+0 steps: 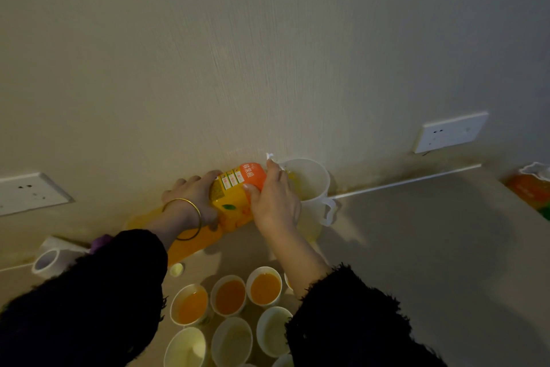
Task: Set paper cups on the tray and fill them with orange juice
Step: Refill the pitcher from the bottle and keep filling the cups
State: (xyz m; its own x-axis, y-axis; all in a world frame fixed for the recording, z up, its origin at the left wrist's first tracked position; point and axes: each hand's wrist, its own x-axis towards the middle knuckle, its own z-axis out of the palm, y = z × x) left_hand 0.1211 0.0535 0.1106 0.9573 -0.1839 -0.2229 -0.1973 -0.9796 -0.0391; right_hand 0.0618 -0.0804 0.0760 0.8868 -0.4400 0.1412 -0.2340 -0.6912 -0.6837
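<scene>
An orange juice bottle [230, 197] lies tipped almost flat, its neck end over a white plastic jug [311, 185] by the wall. My left hand [190, 197] grips the bottle's body from above. My right hand [275, 200] grips the bottle near its neck, beside the jug's rim. Some juice shows inside the jug. Near the bottom of the view stand several paper cups: three in the far row [230, 295] hold orange juice, and the nearer ones [232, 340] look empty. The tray under them is hard to make out.
The wall rises right behind the counter, with a socket at left [29, 192] and another at right [451, 131]. A roll of tape [49, 262] lies at left, a small yellow cap [176, 270] near the cups, and an orange pack [531, 188] at the far right.
</scene>
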